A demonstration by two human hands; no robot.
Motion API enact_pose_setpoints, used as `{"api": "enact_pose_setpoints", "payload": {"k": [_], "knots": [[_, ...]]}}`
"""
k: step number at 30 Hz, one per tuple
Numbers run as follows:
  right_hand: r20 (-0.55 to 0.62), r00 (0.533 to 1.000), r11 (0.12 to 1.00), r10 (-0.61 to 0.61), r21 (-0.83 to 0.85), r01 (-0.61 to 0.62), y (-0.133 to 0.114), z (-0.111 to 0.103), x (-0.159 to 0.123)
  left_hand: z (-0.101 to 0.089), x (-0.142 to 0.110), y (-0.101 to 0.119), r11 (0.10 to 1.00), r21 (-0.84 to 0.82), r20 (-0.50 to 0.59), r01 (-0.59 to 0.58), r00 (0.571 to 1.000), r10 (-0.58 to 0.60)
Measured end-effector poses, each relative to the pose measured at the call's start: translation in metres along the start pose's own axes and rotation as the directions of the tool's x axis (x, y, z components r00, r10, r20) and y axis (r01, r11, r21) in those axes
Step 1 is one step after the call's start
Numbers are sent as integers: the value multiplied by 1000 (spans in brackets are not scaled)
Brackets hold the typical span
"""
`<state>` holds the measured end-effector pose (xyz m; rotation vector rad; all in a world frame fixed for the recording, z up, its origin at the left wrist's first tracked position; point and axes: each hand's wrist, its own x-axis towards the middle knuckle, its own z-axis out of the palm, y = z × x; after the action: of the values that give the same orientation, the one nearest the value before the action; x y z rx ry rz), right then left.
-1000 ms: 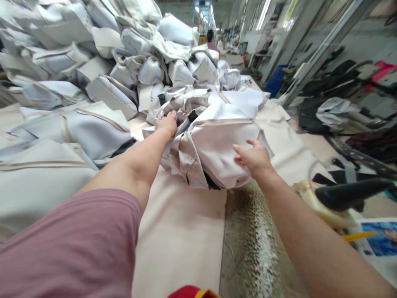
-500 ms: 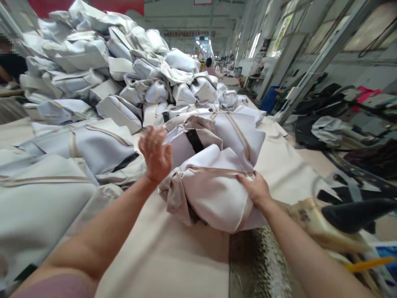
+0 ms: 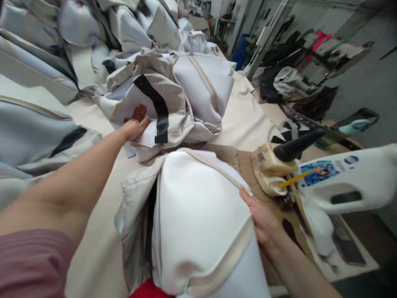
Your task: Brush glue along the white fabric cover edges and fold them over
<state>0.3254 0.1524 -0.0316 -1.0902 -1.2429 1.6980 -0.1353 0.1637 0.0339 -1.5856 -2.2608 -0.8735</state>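
Note:
Close in front of me is a white padded fabric piece point(image 3: 198, 215) with beige seam tape and a crumpled beige fabric side. My right hand point(image 3: 263, 215) grips its right edge, thumb on top and fingers mostly hidden. Farther off lies a similar sewn piece point(image 3: 176, 107) with loose beige cloth and a black strip point(image 3: 158, 109). My left hand point(image 3: 136, 124) rests on the white inner face of that piece, left of the strip, thumb and fingers apart. Another white piece point(image 3: 217, 87) with a tape line sits just behind it.
A heap of white fabric pieces point(image 3: 130, 31) fills the back left. On the right stand a white jug point(image 3: 356, 178), a yellowish block point(image 3: 273, 161) with a black cone point(image 3: 299, 145), and a yellow stick point(image 3: 296, 179). Beige cloth point(image 3: 248, 120) covers the table.
My right hand has drawn its white piece toward me. My left hand, raised in the air before, now lies on the piece with the black strip. The view has tipped downward.

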Motion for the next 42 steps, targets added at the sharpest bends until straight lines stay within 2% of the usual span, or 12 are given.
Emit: {"api": "enact_pose_setpoints", "payload": {"k": [2,5,7,13,15,17,21,24,27,31,34,42], "knots": [[-119,988,949,-99,-308,58,37,-22,13,-3,-7,4,1000,3,38,22,999,-22],[-45,900,554,-433,-801,226,67,-35,31,-12,-20,16,998,6,18,61,998,-61],[-20,859,370,-511,-908,199,73,-38,35,-21,-35,31,997,2,-25,80,996,-80],[-20,779,187,-626,-974,126,95,-50,35,-30,-143,134,983,157,-359,-100,921,151],[45,719,78,-693,-987,137,105,-51,38,-13,-183,183,923,222,-241,-314,899,364],[97,683,20,-724,-987,161,111,-51,41,13,-211,225,857,209,24,-471,878,477],[117,672,40,-731,-976,214,103,-66,43,74,-229,257,855,111,428,-506,801,419],[-38,622,233,-782,-944,235,69,-106,51,101,-226,241,852,116,553,-510,746,371],[-313,645,516,-697,-844,148,20,-154,70,108,-223,223,827,127,572,-548,721,390],[-304,740,505,-600,-861,55,-23,-186,105,106,-222,222,823,141,593,-550,713,375],[-267,792,506,-549,-861,60,-25,-188,120,107,-222,227,829,152,590,-538,722,361],[-359,742,650,-566,-747,135,-8,-208,99,110,-225,226,846,129,567,-517,739,365]]}}
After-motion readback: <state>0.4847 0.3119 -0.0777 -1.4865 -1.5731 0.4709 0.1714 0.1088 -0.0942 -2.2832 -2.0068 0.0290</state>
